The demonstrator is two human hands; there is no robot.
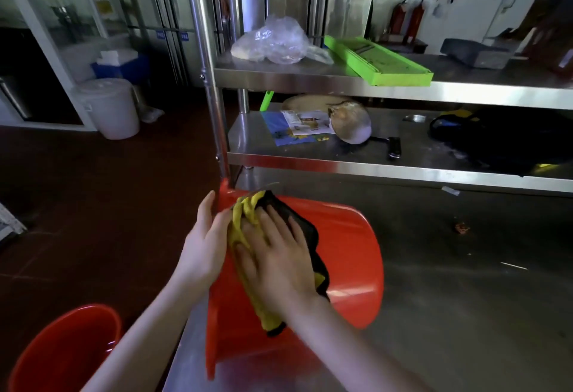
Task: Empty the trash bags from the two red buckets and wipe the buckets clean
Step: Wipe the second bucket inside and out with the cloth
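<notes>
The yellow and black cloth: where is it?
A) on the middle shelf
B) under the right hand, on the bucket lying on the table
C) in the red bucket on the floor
B: the right hand presses the cloth against the wall of the tipped bucket.

Green tray [379,61], white pail [111,107]

Steel table [465,298] bears tipped bucket [350,242]

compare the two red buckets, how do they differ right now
The table bucket lies on its side on the steel table; the floor bucket stands upright. The right hand presses a yellow-and-black cloth on the table bucket while the left hand steadies it; the floor bucket is untouched. Both are red plastic.
</notes>
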